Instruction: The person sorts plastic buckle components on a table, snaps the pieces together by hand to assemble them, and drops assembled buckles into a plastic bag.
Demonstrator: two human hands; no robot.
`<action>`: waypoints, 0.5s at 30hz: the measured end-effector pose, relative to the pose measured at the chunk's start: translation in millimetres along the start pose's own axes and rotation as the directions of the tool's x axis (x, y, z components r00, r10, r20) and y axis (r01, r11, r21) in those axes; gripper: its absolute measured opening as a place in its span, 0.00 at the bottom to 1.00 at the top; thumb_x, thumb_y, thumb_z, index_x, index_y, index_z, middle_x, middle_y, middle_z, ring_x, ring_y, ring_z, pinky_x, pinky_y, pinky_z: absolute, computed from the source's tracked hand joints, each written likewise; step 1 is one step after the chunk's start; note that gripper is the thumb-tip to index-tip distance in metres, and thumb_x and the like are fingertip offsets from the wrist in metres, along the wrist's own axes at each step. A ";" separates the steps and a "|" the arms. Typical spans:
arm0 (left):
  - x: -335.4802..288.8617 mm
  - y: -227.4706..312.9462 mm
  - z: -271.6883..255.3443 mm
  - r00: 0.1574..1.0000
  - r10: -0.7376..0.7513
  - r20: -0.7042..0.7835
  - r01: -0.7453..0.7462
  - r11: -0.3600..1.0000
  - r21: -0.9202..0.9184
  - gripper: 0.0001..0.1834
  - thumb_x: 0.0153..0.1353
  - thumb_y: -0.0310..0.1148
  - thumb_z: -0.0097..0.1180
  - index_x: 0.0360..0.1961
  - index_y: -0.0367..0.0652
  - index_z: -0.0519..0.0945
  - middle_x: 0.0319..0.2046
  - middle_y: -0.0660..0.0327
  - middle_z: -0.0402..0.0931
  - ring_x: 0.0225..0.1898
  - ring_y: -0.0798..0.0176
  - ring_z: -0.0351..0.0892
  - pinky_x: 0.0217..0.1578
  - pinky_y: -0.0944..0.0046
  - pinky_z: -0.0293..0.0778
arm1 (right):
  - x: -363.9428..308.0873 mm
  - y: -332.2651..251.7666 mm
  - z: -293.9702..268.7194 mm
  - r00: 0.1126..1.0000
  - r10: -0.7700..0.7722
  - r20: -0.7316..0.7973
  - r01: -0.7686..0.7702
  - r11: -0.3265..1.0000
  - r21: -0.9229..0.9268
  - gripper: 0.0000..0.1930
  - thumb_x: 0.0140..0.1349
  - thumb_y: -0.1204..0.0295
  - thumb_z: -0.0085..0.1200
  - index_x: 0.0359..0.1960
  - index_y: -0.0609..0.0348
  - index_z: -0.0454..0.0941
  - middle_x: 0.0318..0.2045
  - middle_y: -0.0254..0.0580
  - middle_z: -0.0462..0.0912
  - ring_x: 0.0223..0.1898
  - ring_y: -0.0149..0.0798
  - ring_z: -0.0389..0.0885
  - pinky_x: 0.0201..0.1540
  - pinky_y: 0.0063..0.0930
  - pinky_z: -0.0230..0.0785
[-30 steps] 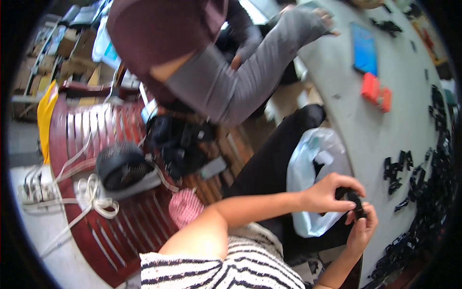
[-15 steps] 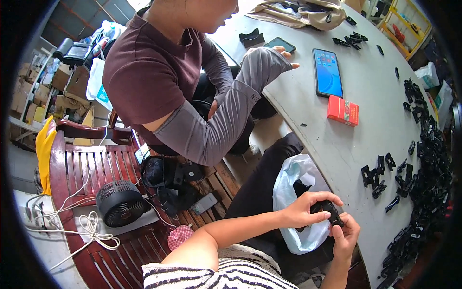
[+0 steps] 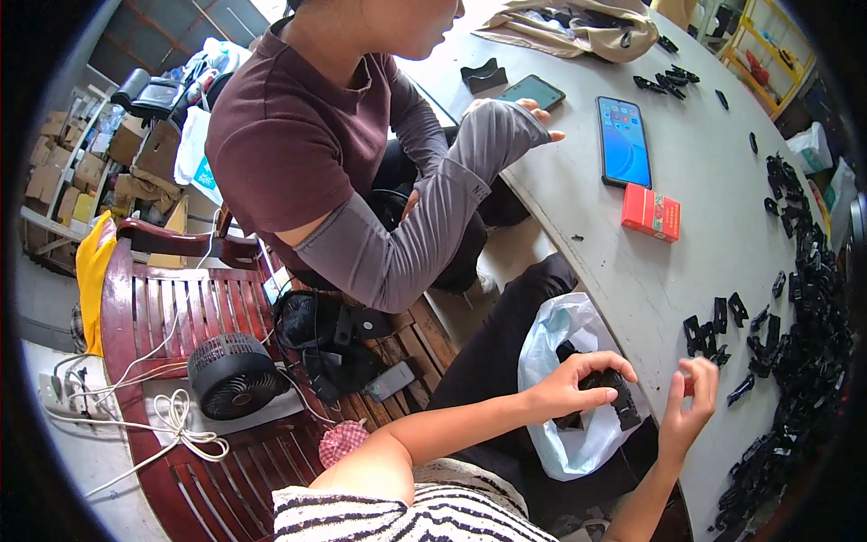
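Observation:
My left hand (image 3: 578, 390) is closed on a dark black plastic piece (image 3: 623, 402), held between thumb and fingers over the white plastic bag (image 3: 551, 443). The piece looks ridged, like the clips on the table, but its exact kind is unclear. More dark things show inside the bag, partly hidden by the hand. Apart from it, my right hand (image 3: 688, 411) is raised by the table edge, fingers apart and curled, with nothing visible in them. A large heap of black plastic clips (image 3: 804, 352) lies along the table's right side, with several loose clips (image 3: 704, 334) beside it.
A person (image 3: 298, 154) in grey arm sleeves sits at the left, forearm over the table edge. On the table (image 3: 587, 262) are a lit phone (image 3: 623, 140), a red box (image 3: 650, 213), a darker phone (image 3: 533, 93) and a beige bag (image 3: 578, 32). A black fan (image 3: 237, 375) sits on the wooden bench.
My right hand has let go of the black piece and moved right, opening its fingers. My left hand keeps hold of the piece. The whole view has shifted slightly.

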State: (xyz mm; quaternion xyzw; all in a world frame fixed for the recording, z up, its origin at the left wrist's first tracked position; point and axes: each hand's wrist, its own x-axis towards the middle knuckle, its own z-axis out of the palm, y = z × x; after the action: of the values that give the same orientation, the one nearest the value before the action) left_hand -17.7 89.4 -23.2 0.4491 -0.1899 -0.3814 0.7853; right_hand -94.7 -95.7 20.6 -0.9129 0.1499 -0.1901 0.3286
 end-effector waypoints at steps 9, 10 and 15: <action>-3.0 7.4 -6.9 0.987 -0.157 -0.028 0.153 0.983 -0.098 0.09 0.54 0.34 0.61 0.31 0.43 0.74 0.30 0.69 0.70 0.33 0.76 0.67 0.35 0.74 0.64 | 43.5 22.9 34.4 0.987 -0.158 -0.006 0.126 0.809 -0.574 0.13 0.53 0.75 0.55 0.41 0.57 0.77 0.43 0.40 0.72 0.40 0.41 0.76 0.37 0.34 0.72; -1.4 5.7 -10.2 0.980 -0.198 0.004 0.197 0.973 -0.118 0.10 0.54 0.34 0.62 0.31 0.43 0.74 0.30 0.68 0.70 0.32 0.76 0.68 0.34 0.74 0.65 | 41.5 25.7 32.8 0.983 -0.181 -0.009 0.142 0.797 -0.588 0.10 0.52 0.77 0.54 0.38 0.59 0.77 0.41 0.41 0.73 0.39 0.41 0.76 0.33 0.34 0.72; 26.4 9.8 -7.0 0.959 -0.241 0.150 0.272 0.933 -0.237 0.10 0.57 0.32 0.57 0.36 0.39 0.71 0.25 0.63 0.69 0.27 0.70 0.72 0.31 0.72 0.68 | 20.5 37.3 15.3 0.986 -0.167 -0.007 0.143 0.860 -0.490 0.10 0.50 0.79 0.54 0.37 0.59 0.77 0.37 0.41 0.74 0.37 0.43 0.76 0.32 0.33 0.72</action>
State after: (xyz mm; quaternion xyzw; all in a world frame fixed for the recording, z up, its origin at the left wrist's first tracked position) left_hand 7.8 76.0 -19.8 0.3418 -0.1252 -0.5279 0.7673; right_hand -75.4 -123.1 -9.7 -0.9704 0.1270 -0.1942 0.0675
